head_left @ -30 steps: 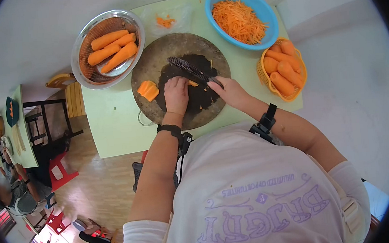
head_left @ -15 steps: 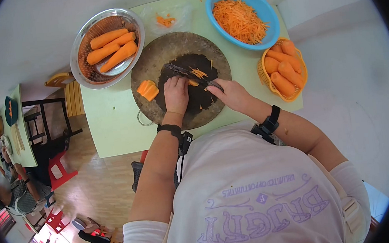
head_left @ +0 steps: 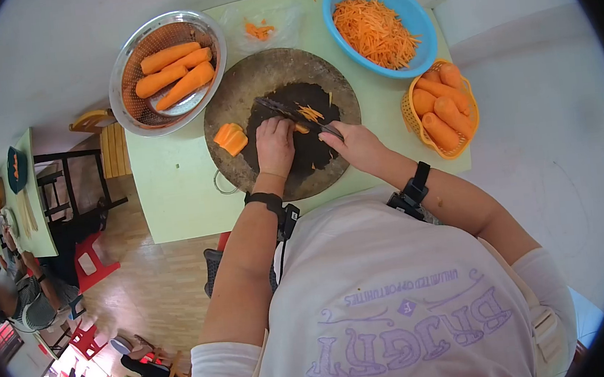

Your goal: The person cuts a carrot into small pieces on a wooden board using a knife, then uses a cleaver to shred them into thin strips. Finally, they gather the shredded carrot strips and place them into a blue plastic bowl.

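Observation:
On a round, dark-stained chopping board (head_left: 245,85), my right hand (head_left: 358,147) grips the handle of a kitchen knife (head_left: 281,108). The dark blade slants up and left, close to the fingertips of my left hand (head_left: 275,147). Those fingers are curled and pressed down on a small carrot piece (head_left: 301,128), mostly hidden under them and the blade. Thin carrot shreds (head_left: 311,113) lie just beyond the knife. A stack of carrot slices (head_left: 230,139) rests on the board to the left of my left hand.
A metal colander bowl (head_left: 119,97) with several peeled carrots stands at back left. Behind the board lies a plastic bag (head_left: 286,24) with carrot scraps. At right are a blue basin (head_left: 429,34) of shreds and a yellow basket (head_left: 412,123) of carrots. Another person (head_left: 25,295) sits far left.

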`<state>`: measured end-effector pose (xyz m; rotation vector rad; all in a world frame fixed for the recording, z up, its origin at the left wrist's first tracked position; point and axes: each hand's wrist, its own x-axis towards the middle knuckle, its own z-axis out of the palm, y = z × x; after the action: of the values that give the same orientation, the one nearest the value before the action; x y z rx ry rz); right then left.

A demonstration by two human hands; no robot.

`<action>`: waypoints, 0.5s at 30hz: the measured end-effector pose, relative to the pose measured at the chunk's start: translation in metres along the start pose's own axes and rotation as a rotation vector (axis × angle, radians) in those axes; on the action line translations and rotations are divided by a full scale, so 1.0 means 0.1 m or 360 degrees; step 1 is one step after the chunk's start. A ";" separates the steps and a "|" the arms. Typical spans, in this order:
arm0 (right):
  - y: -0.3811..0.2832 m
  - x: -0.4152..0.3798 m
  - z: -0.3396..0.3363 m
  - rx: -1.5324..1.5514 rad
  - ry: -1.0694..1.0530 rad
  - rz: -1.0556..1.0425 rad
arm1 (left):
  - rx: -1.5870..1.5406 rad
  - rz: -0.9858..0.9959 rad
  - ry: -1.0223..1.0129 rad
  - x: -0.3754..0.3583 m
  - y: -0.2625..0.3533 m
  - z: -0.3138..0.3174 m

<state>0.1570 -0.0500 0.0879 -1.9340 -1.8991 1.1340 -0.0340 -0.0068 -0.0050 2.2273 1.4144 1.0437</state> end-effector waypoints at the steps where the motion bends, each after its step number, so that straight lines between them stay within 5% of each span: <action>1: 0.00 0.00 0.00 0.0001 0.0001 -0.0002 | 0.0001 -0.0002 -0.0008 0.00 0.00 0.00; 15: 0.02 0.00 -0.01 0.0091 0.0070 -0.0009 | 0.0027 0.0076 -0.0019 -0.03 0.01 -0.03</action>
<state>0.1595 -0.0496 0.0872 -1.9067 -1.8283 1.1217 -0.0363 -0.0103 -0.0039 2.2862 1.3762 1.0358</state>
